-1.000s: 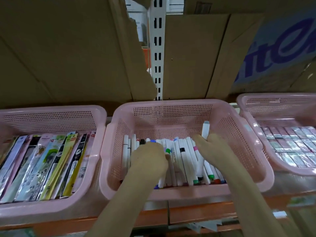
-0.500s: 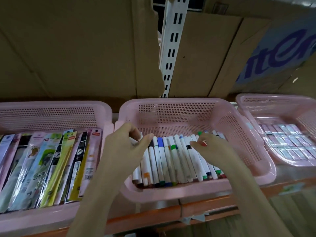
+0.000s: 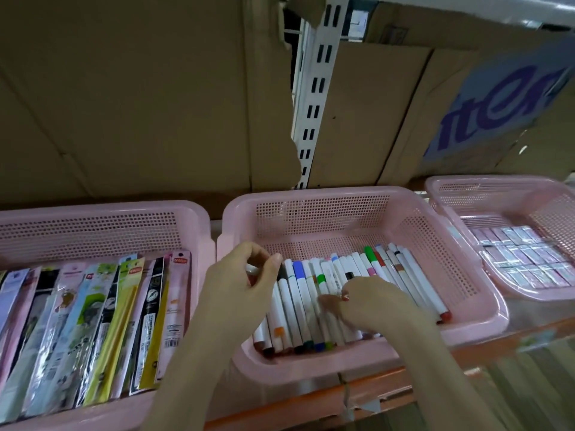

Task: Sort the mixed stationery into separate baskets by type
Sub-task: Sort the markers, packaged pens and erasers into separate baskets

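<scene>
Three pink perforated baskets stand side by side on an orange shelf. The middle basket (image 3: 323, 209) holds a row of several white markers (image 3: 303, 303) with coloured caps, lying side by side. My left hand (image 3: 245, 284) is at the row's left end, thumb and fingers curled round a marker (image 3: 252, 270) there. My right hand (image 3: 367, 300) lies on the middle of the row, fingers bent and pressing on the markers. The left basket (image 3: 93, 219) holds several flat packaged pens (image 3: 102, 325). The right basket (image 3: 497, 188) holds small wrapped pink-white packs (image 3: 525, 256).
Brown cardboard boxes (image 3: 124, 104) fill the shelf space right behind the baskets, one with blue lettering (image 3: 497, 110) at the right. A white slotted shelf upright (image 3: 314, 98) runs down between them. The orange shelf edge (image 3: 373, 387) runs below the baskets.
The view has shifted left and down. My left hand moved from the middle of the markers to the row's left end and took hold of a marker. My right hand slid left onto the row's centre.
</scene>
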### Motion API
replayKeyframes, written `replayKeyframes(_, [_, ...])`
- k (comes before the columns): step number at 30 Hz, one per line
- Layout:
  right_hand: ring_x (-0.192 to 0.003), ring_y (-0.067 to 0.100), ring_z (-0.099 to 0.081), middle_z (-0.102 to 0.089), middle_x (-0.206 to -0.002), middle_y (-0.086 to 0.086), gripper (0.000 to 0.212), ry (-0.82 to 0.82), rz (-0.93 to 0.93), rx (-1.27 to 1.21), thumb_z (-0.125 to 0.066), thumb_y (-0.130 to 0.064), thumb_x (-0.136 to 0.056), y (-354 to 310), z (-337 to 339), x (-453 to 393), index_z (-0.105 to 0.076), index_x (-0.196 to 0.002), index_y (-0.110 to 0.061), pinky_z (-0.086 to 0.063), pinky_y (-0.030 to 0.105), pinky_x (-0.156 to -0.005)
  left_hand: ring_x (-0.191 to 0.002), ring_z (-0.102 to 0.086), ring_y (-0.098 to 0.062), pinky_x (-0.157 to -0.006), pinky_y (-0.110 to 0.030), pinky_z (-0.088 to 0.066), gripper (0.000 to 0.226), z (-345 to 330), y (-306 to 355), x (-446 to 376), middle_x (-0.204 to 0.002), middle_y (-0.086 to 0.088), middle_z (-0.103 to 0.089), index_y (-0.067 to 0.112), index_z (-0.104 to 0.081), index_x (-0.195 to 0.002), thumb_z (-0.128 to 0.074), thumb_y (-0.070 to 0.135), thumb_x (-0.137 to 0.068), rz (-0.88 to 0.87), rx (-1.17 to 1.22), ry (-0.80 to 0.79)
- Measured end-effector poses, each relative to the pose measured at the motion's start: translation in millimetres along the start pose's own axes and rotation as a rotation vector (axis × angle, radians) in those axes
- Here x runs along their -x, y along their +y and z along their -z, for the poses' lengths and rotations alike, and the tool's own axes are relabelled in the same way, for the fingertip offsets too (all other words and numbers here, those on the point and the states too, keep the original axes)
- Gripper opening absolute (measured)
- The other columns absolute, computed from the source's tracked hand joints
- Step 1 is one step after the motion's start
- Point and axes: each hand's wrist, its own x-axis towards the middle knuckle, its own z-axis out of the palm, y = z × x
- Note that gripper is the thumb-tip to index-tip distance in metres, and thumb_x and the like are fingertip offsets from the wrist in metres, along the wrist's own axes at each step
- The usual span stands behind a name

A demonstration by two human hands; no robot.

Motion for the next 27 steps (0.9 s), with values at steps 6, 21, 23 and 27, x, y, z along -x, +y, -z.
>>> replayKeyframes(6, [-0.069, 0.007, -0.054, -0.058, -0.08, -0.008, 0.024, 0.258, 0.171, -0.41, -0.044, -0.046, -0.095, 20, 29, 10, -0.05, -0.08, -0.028, -0.039, 0.02, -0.054, -0.074, -0.055, -0.006, -0.052, -0.012, -0.045, 0.02, -16, 14, -7, -0.096, 0.01, -0.048, 0.026, -0.041, -0.109, -0.042, 0.01, -0.098, 0.096, 0.077, 0.003])
replayKeyframes(21, [-0.059, 0.008, -0.037, -0.041, -0.072, -0.008, 0.012, 0.421, 0.205, -0.847, -0.037, -0.024, -0.096, 268, 103, -27, -0.044, -0.088, -0.029, -0.026, 0.027, -0.054, -0.073, -0.06, 0.007, -0.064, -0.01, -0.049, 0.029, -243, 134, -31, -0.087, 0.012, -0.066, 0.028, -0.057, -0.088, -0.063, 0.0, -0.085, -0.189, 0.153, 0.014])
replayKeyframes(23, [-0.052, 0.007, -0.036, -0.043, -0.065, -0.007, 0.01, 0.434, 0.223, -0.778, -0.04, -0.022, -0.098, 304, 110, -30, -0.049, -0.098, -0.024, -0.027, 0.024, -0.05, -0.08, -0.063, -0.002, -0.072, -0.018, -0.052, 0.03, -278, 150, -42, -0.089, 0.012, -0.067, 0.031, -0.056, -0.084, -0.068, 0.003, -0.082, -0.207, 0.134, 0.017])
replayKeyframes(27, [-0.049, 0.008, -0.043, -0.056, -0.07, -0.008, 0.01, 0.415, 0.254, -0.691, -0.048, -0.025, -0.096, 359, 114, -37, -0.055, -0.103, -0.025, -0.033, 0.018, -0.043, -0.075, -0.058, 0.0, -0.057, -0.007, -0.046, 0.023, -337, 179, -83, -0.087, 0.015, -0.059, 0.027, -0.056, -0.09, -0.074, 0.017, -0.08, -0.19, -0.039, -0.012])
